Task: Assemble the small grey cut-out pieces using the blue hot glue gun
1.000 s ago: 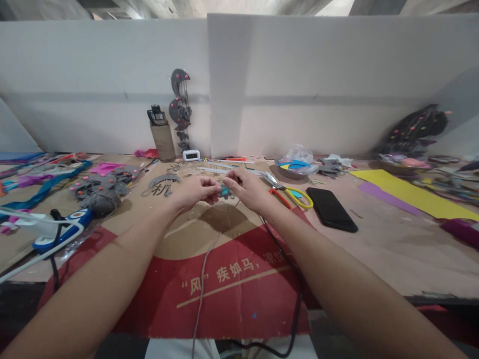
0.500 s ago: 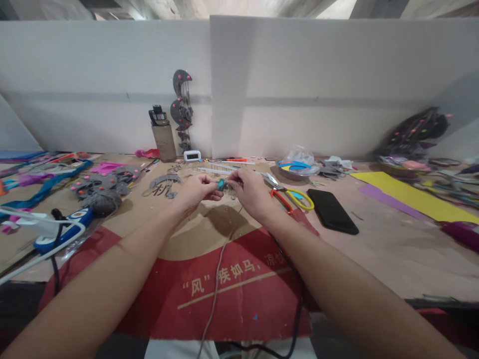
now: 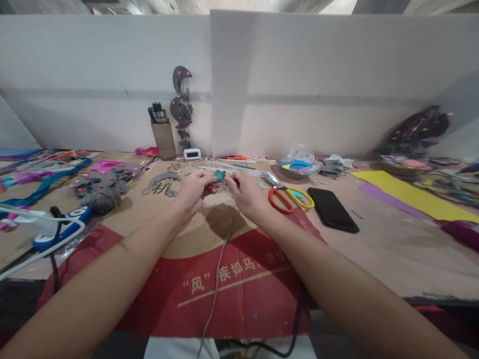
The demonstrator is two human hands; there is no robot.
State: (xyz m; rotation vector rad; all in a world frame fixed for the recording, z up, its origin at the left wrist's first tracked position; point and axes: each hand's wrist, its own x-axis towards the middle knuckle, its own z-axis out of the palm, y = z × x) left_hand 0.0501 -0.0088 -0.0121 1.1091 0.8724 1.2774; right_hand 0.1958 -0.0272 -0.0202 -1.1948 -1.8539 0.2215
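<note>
A small teal-and-grey piece point(image 3: 220, 175) is held up between my two hands over the cardboard; its exact kind is too small to make out. My left hand point(image 3: 197, 189) pinches it from the left with thumb and fingers. On its other side my right hand point(image 3: 245, 192) has its fingers closed close against the piece, apparently on a grey cord point(image 3: 220, 254), which trails down over the red printed cardboard point(image 3: 262, 309). Right of my right hand lie scissors point(image 3: 282, 197) with one red and one yellow handle loop. Grey cut-out shapes point(image 3: 164, 183) lie left of my left hand.
A black phone point(image 3: 333, 209) lies right of the scissors. Behind stand a bottle point(image 3: 163, 137), a small white clock point(image 3: 192, 154) and a bowl point(image 3: 295, 172). Grey yarn point(image 3: 103, 200) and a blue-and-white power strip point(image 3: 63, 229) are at left. Yellow sheet point(image 3: 415, 194) at right.
My right hand has drawn closer round the piece and sits slightly lower, with its fingers more curled. The piece has turned a little between the hands. More of the red scissor handle shows.
</note>
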